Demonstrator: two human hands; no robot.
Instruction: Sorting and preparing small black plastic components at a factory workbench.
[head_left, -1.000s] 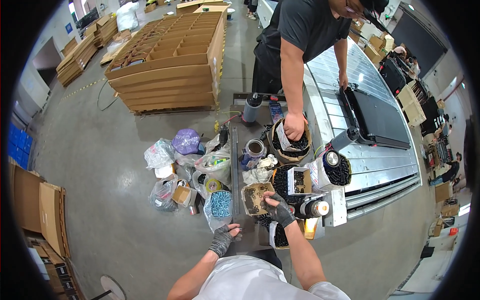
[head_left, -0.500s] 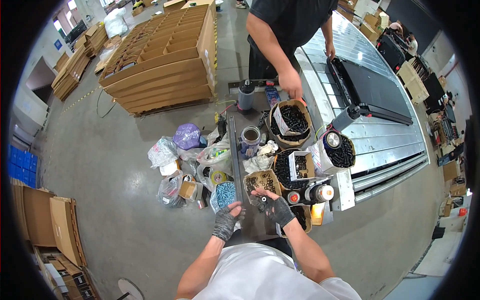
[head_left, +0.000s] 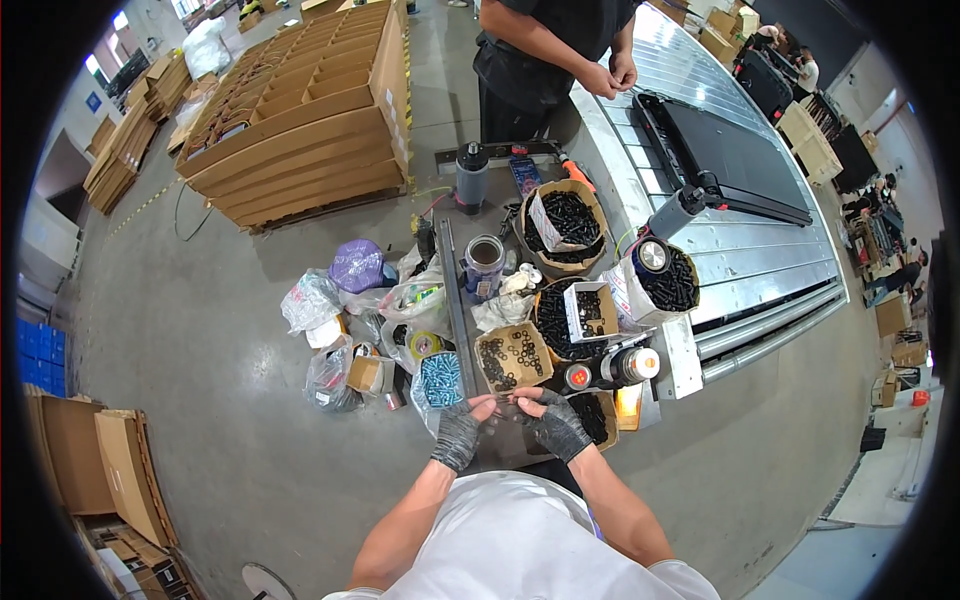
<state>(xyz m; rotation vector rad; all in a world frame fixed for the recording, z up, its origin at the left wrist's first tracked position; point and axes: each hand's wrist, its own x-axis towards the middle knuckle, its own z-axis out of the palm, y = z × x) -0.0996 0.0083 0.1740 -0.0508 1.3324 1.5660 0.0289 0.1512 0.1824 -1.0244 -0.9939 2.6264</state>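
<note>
My left hand (head_left: pixel 464 430), in a dark grey fingerless glove, has its thumb and fingers closed beside the metal bar (head_left: pixel 455 300). Close to its right, my right hand (head_left: pixel 552 422) wears the same kind of glove, its fingers curled and pinched. Whatever small pieces sit between the fingertips are too small to name. Just beyond both hands is an open carton of dark rings (head_left: pixel 514 357), like washers. A bag of bluish screws (head_left: pixel 441 380) lies left of the bar, and a box of black screws (head_left: pixel 596 418) stands partly behind my right hand.
Containers of black screws (head_left: pixel 565 218), a tin can (head_left: pixel 484 262) and upright power screwdrivers (head_left: pixel 471 180) crowd the worktop. Plastic bags (head_left: pixel 330 375) hang at its left. A co-worker (head_left: pixel 550 60) stands ahead, hands together, near a roller conveyor (head_left: pixel 760 255) bearing a black panel (head_left: pixel 735 165).
My hands have come closer together; the right one has turned from palm-up with small rings in it to a pinch. The co-worker's hand has left the screw container and joined the other.
</note>
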